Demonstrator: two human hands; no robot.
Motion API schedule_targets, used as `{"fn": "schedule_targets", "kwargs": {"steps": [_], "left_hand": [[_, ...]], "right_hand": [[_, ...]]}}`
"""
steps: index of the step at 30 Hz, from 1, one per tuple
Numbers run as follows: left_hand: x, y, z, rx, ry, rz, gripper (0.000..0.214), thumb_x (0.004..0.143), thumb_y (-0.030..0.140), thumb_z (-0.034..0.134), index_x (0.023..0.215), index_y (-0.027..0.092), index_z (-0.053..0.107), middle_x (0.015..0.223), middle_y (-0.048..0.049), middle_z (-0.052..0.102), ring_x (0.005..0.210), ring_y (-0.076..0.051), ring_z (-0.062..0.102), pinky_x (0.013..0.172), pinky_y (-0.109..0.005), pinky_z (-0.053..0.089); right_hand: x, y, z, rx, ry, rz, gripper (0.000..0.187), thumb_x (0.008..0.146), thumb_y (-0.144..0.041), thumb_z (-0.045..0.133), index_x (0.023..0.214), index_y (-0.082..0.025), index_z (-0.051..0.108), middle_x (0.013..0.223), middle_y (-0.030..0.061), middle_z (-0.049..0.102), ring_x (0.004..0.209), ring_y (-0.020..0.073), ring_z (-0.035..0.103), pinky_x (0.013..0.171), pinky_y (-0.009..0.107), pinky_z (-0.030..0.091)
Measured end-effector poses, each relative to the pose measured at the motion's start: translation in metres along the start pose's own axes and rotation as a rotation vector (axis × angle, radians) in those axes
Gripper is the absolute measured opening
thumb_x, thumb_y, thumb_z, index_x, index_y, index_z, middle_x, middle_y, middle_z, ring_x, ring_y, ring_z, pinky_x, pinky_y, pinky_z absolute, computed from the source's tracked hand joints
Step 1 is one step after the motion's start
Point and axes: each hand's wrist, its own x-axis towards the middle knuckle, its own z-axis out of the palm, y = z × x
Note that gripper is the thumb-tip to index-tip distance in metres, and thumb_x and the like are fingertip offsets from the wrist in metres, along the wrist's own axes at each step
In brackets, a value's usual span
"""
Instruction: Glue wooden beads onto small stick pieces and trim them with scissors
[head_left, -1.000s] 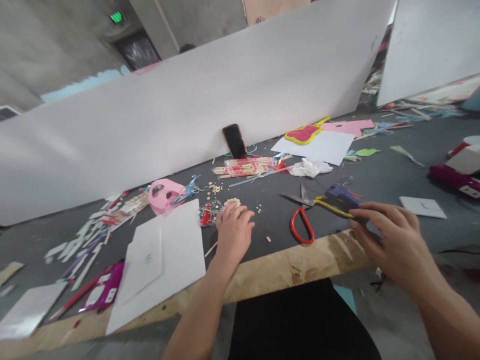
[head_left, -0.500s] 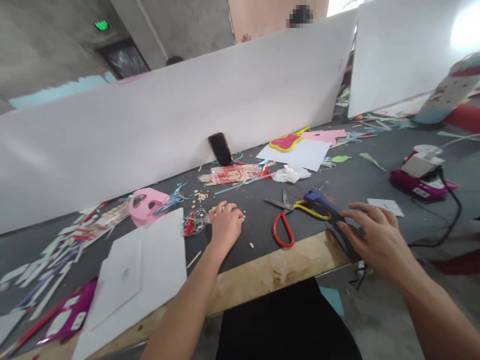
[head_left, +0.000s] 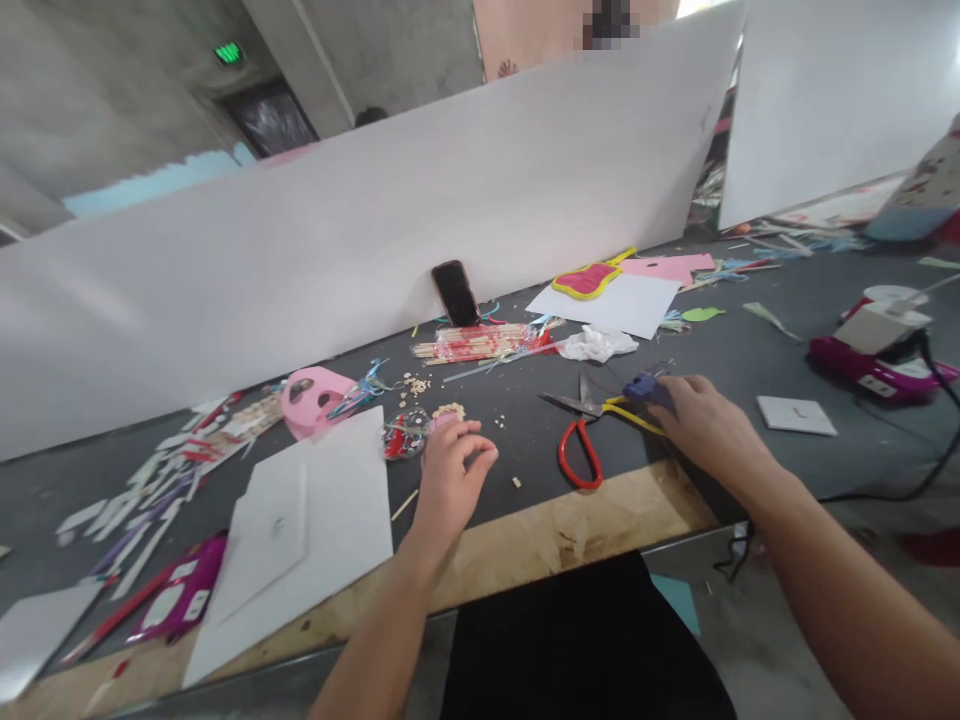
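My right hand (head_left: 697,428) lies over a blue and yellow glue gun (head_left: 646,390) on the grey table (head_left: 750,360), its fingers curled around the body. Red-handled scissors (head_left: 579,440) lie just left of the gun. My left hand (head_left: 448,470) rests on the table near the front edge, fingers bent and pinched on a small pink piece (head_left: 442,421) topped with pale beads. A clear round box (head_left: 405,435) with red bits sits just left of that hand.
White paper sheets (head_left: 315,520) lie at the front left, a pink cut-out (head_left: 315,398) behind them. A phone (head_left: 455,293) leans on the white divider (head_left: 375,220). A packet of sticks (head_left: 480,343), a crumpled tissue (head_left: 598,344) and a pink power strip (head_left: 877,362) are further off.
My right hand has come down from beside the glue gun and closed over it. My left hand has shifted slightly and now pinches the small pink piece. The camera has swung a little.
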Motion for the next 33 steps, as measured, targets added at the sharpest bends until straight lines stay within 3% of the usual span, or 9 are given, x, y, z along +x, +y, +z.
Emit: {"fn": "schedule_targets", "kwargs": {"steps": [5, 9, 11, 13, 16, 19, 23, 27, 33], "left_hand": [[-0.026, 0.0, -0.006, -0.21, 0.031, -0.13, 0.01, 0.082, 0.026, 0.058, 0.079, 0.023, 0.067, 0.114, -0.0067, 0.06, 0.114, -0.024, 0.051, 0.099, -0.042, 0.037], [-0.039, 0.003, -0.003, -0.337, 0.053, -0.215, 0.01, 0.082, 0.025, 0.057, 0.08, 0.022, 0.066, 0.113, -0.007, 0.059, 0.112, -0.023, 0.052, 0.098, -0.041, 0.038], [-0.043, 0.004, 0.0, -0.411, 0.07, -0.247, 0.01, 0.081, 0.026, 0.058, 0.08, 0.021, 0.066, 0.112, -0.0073, 0.06, 0.11, -0.022, 0.053, 0.097, -0.039, 0.038], [-0.045, 0.006, 0.002, -0.512, 0.082, -0.285, 0.01, 0.081, 0.027, 0.059, 0.08, 0.02, 0.066, 0.111, -0.0077, 0.06, 0.107, -0.022, 0.055, 0.093, -0.036, 0.041], [-0.048, 0.008, 0.002, -0.719, 0.108, -0.36, 0.014, 0.08, 0.031, 0.061, 0.079, 0.019, 0.067, 0.109, -0.0078, 0.06, 0.099, -0.02, 0.057, 0.083, -0.031, 0.045], [-0.049, 0.01, 0.0, -0.892, 0.14, -0.428, 0.016, 0.078, 0.033, 0.064, 0.078, 0.017, 0.067, 0.106, -0.0072, 0.06, 0.092, -0.017, 0.058, 0.077, -0.026, 0.045], [-0.05, 0.01, -0.001, -1.001, 0.167, -0.461, 0.014, 0.076, 0.032, 0.067, 0.076, 0.018, 0.067, 0.103, -0.0058, 0.06, 0.093, -0.016, 0.055, 0.078, -0.024, 0.043], [-0.051, 0.01, -0.002, -1.022, 0.166, -0.451, 0.014, 0.076, 0.032, 0.067, 0.077, 0.018, 0.068, 0.103, -0.0066, 0.059, 0.091, -0.016, 0.055, 0.076, -0.024, 0.044], [-0.053, 0.011, -0.003, -1.019, 0.137, -0.415, 0.011, 0.077, 0.03, 0.067, 0.077, 0.018, 0.068, 0.103, -0.0057, 0.058, 0.09, -0.016, 0.055, 0.074, -0.023, 0.044]], "right_hand": [[-0.004, -0.004, -0.01, 0.129, 0.085, 0.046, 0.038, 0.088, -0.036, 0.042, 0.116, -0.015, 0.056, 0.109, 0.0171, 0.062, 0.089, 0.0278, 0.062, 0.07, 0.036, 0.047], [-0.022, -0.028, -0.025, 0.638, 0.244, 0.345, 0.052, 0.079, -0.046, 0.056, 0.122, -0.015, 0.053, 0.098, 0.0152, 0.066, 0.077, 0.0257, 0.061, 0.063, 0.037, 0.047], [-0.035, -0.045, -0.031, 0.753, 0.159, 0.344, 0.046, 0.075, -0.048, 0.061, 0.108, -0.016, 0.061, 0.08, 0.0094, 0.066, 0.062, 0.021, 0.058, 0.054, 0.034, 0.046], [-0.049, -0.063, -0.033, 0.95, -0.008, 0.266, 0.039, 0.078, -0.05, 0.057, 0.097, -0.017, 0.063, 0.061, 0.0015, 0.059, 0.05, 0.0153, 0.051, 0.045, 0.028, 0.041], [-0.069, -0.085, -0.033, 1.199, -0.208, 0.15, 0.032, 0.086, -0.048, 0.048, 0.083, -0.02, 0.062, 0.06, 0.001, 0.057, 0.051, 0.0132, 0.051, 0.045, 0.024, 0.042], [-0.083, -0.1, -0.032, 1.242, -0.259, 0.092, 0.031, 0.088, -0.046, 0.047, 0.078, -0.022, 0.062, 0.063, 0.0023, 0.06, 0.056, 0.0145, 0.055, 0.051, 0.025, 0.046], [-0.09, -0.113, -0.032, 1.284, -0.273, 0.139, 0.032, 0.087, -0.049, 0.047, 0.077, -0.024, 0.064, 0.062, 0.0014, 0.06, 0.056, 0.015, 0.054, 0.054, 0.026, 0.048], [-0.091, -0.116, -0.029, 1.303, -0.35, 0.05, 0.033, 0.09, -0.047, 0.042, 0.082, -0.023, 0.064, 0.07, 0.0035, 0.063, 0.058, 0.015, 0.055, 0.056, 0.027, 0.048], [-0.093, -0.118, -0.027, 1.323, -0.419, 0.056, 0.035, 0.091, -0.046, 0.04, 0.083, -0.021, 0.063, 0.072, 0.0045, 0.062, 0.06, 0.0146, 0.053, 0.058, 0.027, 0.048]]}}
